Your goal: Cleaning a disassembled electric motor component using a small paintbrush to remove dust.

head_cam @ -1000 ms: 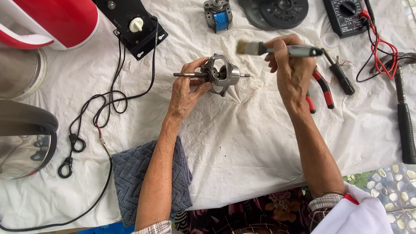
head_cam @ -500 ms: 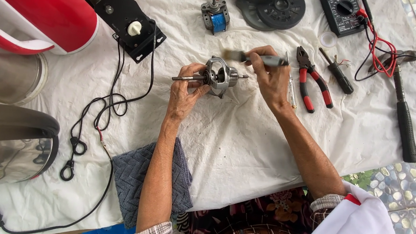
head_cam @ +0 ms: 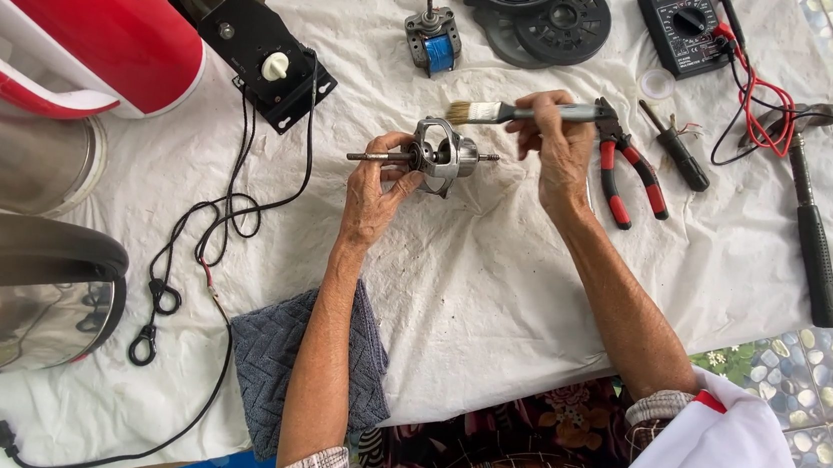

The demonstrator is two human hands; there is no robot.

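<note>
The left hand (head_cam: 376,185) is closed around a small electric motor (head_cam: 441,153), thumb and fingers pinching the metal housing, with the shaft sticking out to either side, just above the centre of the frame and lifted off the worktop (head_cam: 491,301). The right hand (head_cam: 560,146) is curled shut on the grey handle of a paintbrush (head_cam: 518,112), bristles pointing left and hanging just above the motor, not clearly touching it. The motor looks dense and rigid, heavy for its size, with smooth metal that could slip; the housing gives the surest grip, while the thin shaft and any exposed windings seem better left alone. The brush is light, its bristles soft. Right of the brush lie red-handled pliers (head_cam: 627,177), a black screwdriver (head_cam: 675,151) and a hammer (head_cam: 814,229). At the upper right sits a multimeter (head_cam: 682,16) with red leads. A second, smaller motor (head_cam: 431,43) rests at top centre, a black switch box (head_cam: 256,54) to its left, its cord trailing down the white cloth
</note>
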